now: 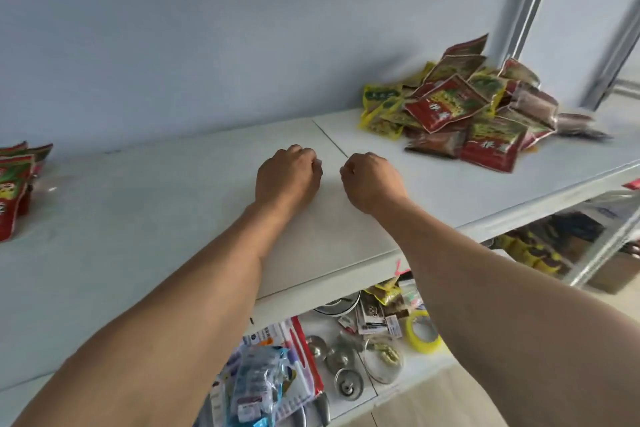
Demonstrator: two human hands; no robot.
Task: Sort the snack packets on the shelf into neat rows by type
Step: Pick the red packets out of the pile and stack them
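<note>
Arms: we see two forearms, both bare from the lower frame edge up to the wrists, with no sleeve cuff in view.
Left hand [288,174]: we find it bare, no glove, ring or watch.
Right hand [371,180]: bare likewise; we spot no band or strap at the wrist.
Nails: too blurred for us to judge.

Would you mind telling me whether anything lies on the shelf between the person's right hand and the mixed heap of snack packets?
Nothing visible does. The right hand rests on the shelf, fingers curled and holding nothing, and only bare shelf surface separates it from the heap of snack packets up and to its right. The left hand sits beside it, away from the heap.
</note>
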